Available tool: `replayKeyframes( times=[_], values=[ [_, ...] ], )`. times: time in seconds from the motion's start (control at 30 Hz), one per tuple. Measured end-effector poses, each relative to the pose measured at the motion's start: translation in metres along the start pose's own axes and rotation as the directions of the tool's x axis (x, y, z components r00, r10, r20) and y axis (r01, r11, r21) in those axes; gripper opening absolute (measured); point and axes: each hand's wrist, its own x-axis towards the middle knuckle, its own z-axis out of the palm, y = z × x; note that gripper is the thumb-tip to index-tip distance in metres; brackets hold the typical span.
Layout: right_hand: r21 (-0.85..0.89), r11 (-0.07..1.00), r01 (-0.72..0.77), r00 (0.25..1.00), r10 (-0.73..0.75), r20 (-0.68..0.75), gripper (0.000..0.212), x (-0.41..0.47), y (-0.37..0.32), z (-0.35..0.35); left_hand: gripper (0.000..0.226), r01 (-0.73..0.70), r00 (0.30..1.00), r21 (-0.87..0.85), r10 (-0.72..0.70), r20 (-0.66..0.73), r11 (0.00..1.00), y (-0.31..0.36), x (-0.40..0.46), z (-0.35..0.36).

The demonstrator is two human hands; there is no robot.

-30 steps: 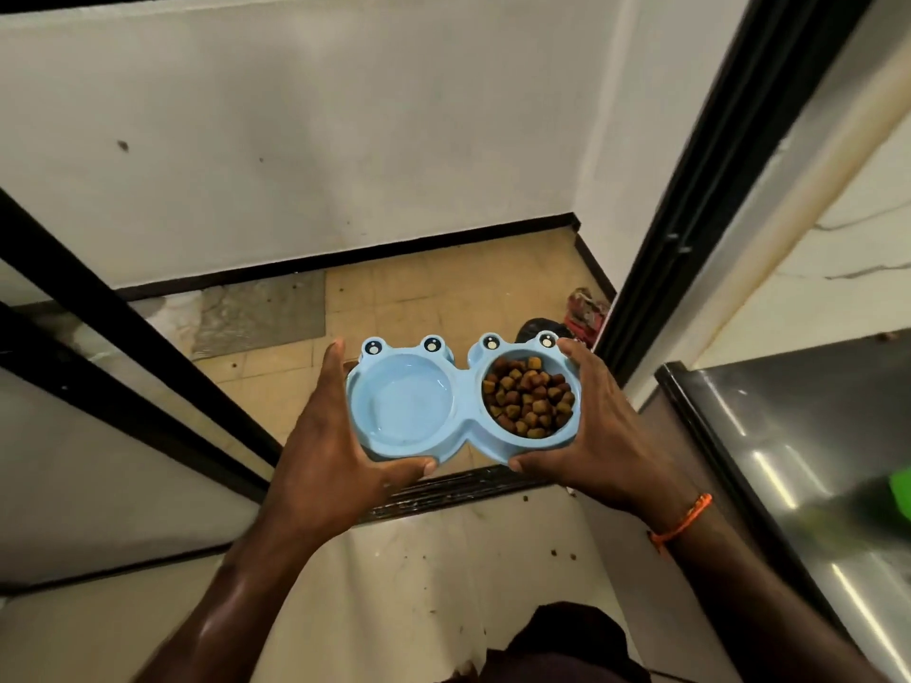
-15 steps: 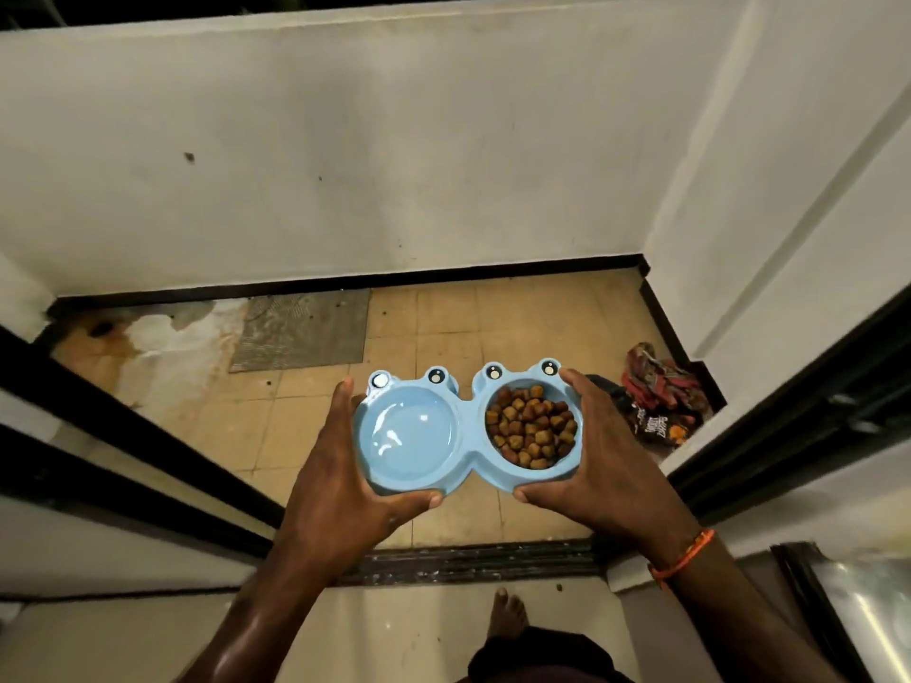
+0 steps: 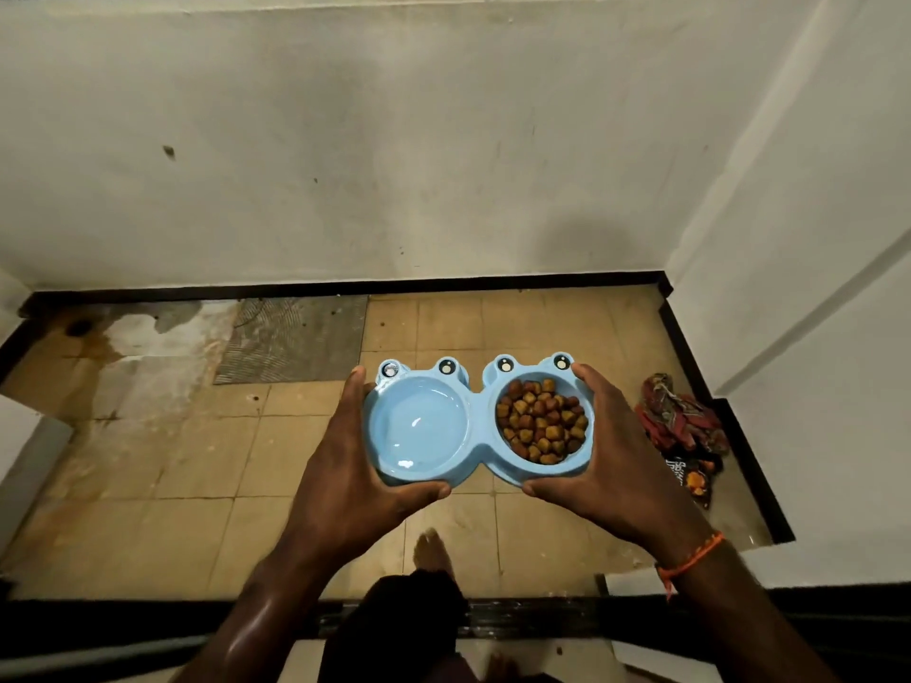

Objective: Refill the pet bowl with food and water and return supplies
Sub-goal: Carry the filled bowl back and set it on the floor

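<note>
1. Floor (image 3: 148, 460) fills the view now, tan tiles with a pale stain and a grey patch on the left; a second ago black door rails crossed this side.
2. Left hand (image 3: 355, 465) grips the left end of the bowl (image 3: 475, 426), thumb under the near rim, fingers up the side.
3. Bowl is held level in the air above the floor; its left cup holds water (image 3: 419, 426), its right cup kibble (image 3: 542, 421).
4. Right hand (image 3: 606, 460) grips the right end the same way.
5. Wrappers (image 3: 680, 426) lie in the right corner; the steel counter has left the view.
6. Judgement: the person has stepped through the doorway, filling looks done, and setting the bowl down likely comes next.
</note>
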Motion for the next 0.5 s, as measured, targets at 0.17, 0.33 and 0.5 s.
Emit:
replayKeyframes(
  times=[0.17,0.33,0.5],
  values=[
    [0.007,0.999,-0.038,0.999,0.038,0.0,0.132,0.07,0.023,0.012,0.146,-0.017,0.999,-0.003,0.017,0.041,1.0,-0.017,0.076,0.014],
    [0.023,0.997,-0.073,0.997,0.074,-0.02,0.13,0.149,0.04,0.028,0.131,-0.097,0.993,-0.016,0.098,0.068,0.995,-0.034,0.163,0.021],
    [0.048,0.995,-0.087,0.995,0.089,-0.035,0.128,0.22,0.047,0.04,0.136,-0.082,0.993,0.023,0.08,0.089,0.996,-0.048,0.242,0.017]
  ],
)
